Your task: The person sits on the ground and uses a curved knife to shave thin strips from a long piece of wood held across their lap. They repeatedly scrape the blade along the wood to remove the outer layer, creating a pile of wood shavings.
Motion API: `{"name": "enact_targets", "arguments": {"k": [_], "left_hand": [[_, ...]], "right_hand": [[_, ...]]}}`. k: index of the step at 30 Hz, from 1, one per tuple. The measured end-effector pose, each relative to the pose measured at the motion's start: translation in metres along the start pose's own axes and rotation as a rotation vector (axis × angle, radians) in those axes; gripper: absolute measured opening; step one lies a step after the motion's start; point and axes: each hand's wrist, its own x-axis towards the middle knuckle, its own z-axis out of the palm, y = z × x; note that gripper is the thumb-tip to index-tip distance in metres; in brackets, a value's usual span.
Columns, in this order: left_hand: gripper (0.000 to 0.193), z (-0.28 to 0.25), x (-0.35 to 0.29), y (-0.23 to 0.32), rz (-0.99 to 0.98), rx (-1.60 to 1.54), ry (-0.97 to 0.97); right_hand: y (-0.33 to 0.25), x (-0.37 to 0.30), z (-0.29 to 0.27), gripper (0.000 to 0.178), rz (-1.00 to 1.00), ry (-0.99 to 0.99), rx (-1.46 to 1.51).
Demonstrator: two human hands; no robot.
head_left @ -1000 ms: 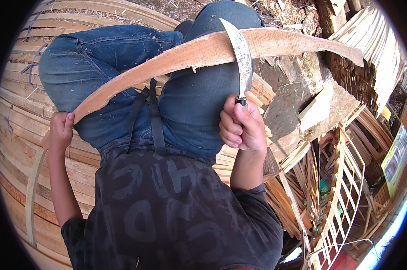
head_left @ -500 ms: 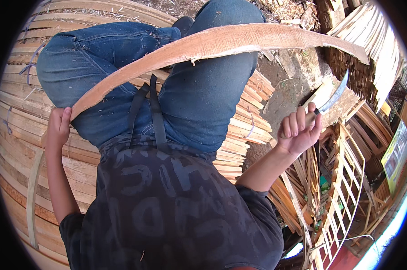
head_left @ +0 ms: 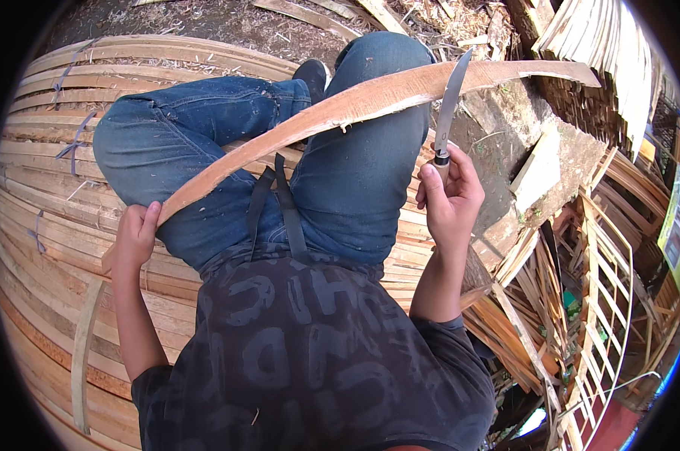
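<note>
A long wooden strip [head_left: 280, 137] lies across my thighs and looks curved in this wide view. My left hand [head_left: 136, 234] is closed around its near left end. Its far right end reaches past my right knee. A thin curl of wood hangs from the near edge, around the middle. In my right hand [head_left: 453, 192] is a knife [head_left: 450, 105] with a pale handle and a dark collar. The blade points up and away, and in the picture it overlaps the strip; whether it touches cannot be told.
Bundled wooden slats [head_left: 69, 203] spread under and left of my legs, tied with bluish cord. At the far right stands a stack of thin pale strips [head_left: 599, 52]. A wooden lattice frame [head_left: 597, 323] and loose sticks lie to the right. Shavings litter the ground ahead.
My right hand has swung left and inward, turning the knife from pointing right to upright in front of the strip. My left hand keeps its hold on the strip; the whole view has shifted slightly.
</note>
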Motion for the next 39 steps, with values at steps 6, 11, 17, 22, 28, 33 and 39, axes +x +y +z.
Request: {"name": "enact_targets", "arguments": {"k": [6, 11, 17, 22, 28, 33, 39], "left_hand": [[0.056, 0.01, -0.015, 0.026, 0.013, 0.052, 0.133], [0.05, 0.024, -0.033, 0.034, 0.03, 0.012, 0.19], [0.064, 0.042, -0.044, 0.037, 0.072, 0.052, 0.167], [0.067, 0.052, -0.051, 0.041, 0.024, -0.008, 0.119], [0.061, 0.049, -0.048, 0.046, -0.001, -0.014, 0.114], [0.063, 0.052, -0.047, 0.044, 0.025, 0.04, 0.14], [0.067, 0.063, -0.045, 0.039, 0.047, 0.03, 0.147]], "right_hand": [[-0.018, -0.011, 0.013, 0.033, 0.235, -0.185, -0.012], [-0.02, -0.006, -0.004, 0.032, 0.07, -0.034, 0.082], [-0.016, -0.01, -0.01, 0.03, -0.052, 0.086, -0.219], [-0.012, -0.012, 0.01, 0.029, -0.187, 0.071, -0.669], [-0.003, 0.004, -0.014, 0.023, -0.191, 0.132, -1.047], [-0.011, 0.01, 0.008, 0.028, -0.23, 0.06, -1.057], [0.004, 0.036, -0.016, 0.028, -0.369, 0.139, -1.199]]}}
